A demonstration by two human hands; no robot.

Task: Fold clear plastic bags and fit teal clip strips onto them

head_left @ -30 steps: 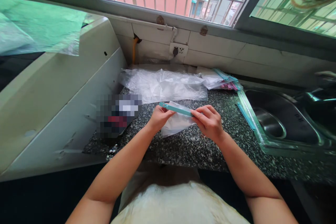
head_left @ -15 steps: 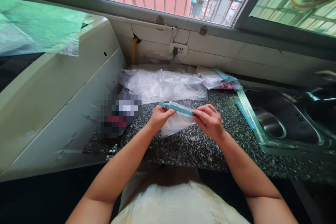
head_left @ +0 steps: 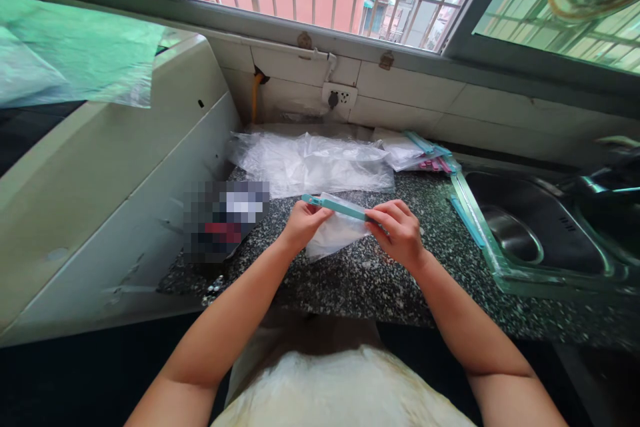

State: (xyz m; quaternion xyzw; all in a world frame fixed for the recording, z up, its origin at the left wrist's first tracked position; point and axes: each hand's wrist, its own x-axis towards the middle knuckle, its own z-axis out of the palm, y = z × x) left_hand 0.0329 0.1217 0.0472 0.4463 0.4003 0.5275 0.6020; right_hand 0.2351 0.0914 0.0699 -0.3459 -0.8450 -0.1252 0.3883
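A teal sealing clip (head_left: 336, 207) runs across the top of a small clear plastic bag (head_left: 334, 235) held just above the speckled granite counter (head_left: 380, 280). My left hand (head_left: 301, 225) pinches the clip and bag near the clip's left end. My right hand (head_left: 399, 232) grips the clip's right end, fingers curled over it. The bag hangs below the clip between both hands, and its lower corner touches the counter.
A pile of clear plastic bags (head_left: 310, 163) lies behind my hands. More teal and pink clips with bags (head_left: 425, 152) sit by the wall. A steel sink (head_left: 525, 233) is at right, with a teal clip (head_left: 465, 220) on its left rim. A white appliance (head_left: 100, 180) stands left.
Both hands stay on the clip and bag; my right hand has shifted very slightly along the clip. Nothing else moved.
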